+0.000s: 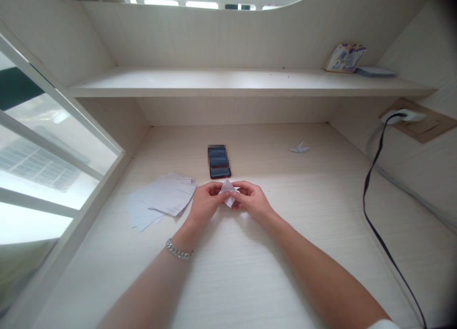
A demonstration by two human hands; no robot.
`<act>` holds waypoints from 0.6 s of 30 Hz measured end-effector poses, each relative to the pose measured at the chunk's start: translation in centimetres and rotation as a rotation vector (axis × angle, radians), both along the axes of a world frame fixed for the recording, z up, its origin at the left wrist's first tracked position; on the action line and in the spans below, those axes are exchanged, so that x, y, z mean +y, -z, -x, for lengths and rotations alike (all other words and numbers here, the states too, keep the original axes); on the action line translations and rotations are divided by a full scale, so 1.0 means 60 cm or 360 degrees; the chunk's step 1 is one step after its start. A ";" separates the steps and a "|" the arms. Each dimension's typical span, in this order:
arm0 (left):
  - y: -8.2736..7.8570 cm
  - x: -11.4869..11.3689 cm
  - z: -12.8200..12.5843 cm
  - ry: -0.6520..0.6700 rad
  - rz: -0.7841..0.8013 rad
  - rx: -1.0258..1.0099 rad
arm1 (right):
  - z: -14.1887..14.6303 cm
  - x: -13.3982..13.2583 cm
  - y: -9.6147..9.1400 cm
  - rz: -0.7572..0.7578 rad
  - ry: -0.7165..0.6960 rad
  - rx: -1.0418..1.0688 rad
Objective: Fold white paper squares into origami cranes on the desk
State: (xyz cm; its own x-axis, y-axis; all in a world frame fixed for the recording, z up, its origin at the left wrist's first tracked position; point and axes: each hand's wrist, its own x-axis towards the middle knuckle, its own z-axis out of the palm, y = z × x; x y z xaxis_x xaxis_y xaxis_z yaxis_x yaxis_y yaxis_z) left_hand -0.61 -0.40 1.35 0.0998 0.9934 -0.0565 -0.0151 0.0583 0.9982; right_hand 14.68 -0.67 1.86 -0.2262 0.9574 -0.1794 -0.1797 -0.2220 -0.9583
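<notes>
Paper (226,186) is being pinched from opposite sides by the left hand (206,203) and the right hand (255,199), presumably so its folds are being kept aligned.

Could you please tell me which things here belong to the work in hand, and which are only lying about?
Belonging to the work:
folded paper, held between left hand and right hand
loose paper sheets, probably related
small paper figure, probably related

Apparently just lying about:
black cable
colourful packet on the shelf
phone, untouched; its role is unclear
</notes>
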 end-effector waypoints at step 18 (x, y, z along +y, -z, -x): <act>-0.012 -0.004 -0.005 0.0011 0.0153 -0.0229 | -0.007 0.003 0.001 0.0081 0.0067 0.0159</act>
State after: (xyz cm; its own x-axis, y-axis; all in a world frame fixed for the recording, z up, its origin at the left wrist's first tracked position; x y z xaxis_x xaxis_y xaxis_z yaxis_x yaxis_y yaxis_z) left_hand -0.29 -0.67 2.08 0.1206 0.9834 -0.1357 -0.1567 0.1539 0.9756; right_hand 15.07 -0.50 1.80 -0.2051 0.9566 -0.2069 -0.2838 -0.2604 -0.9228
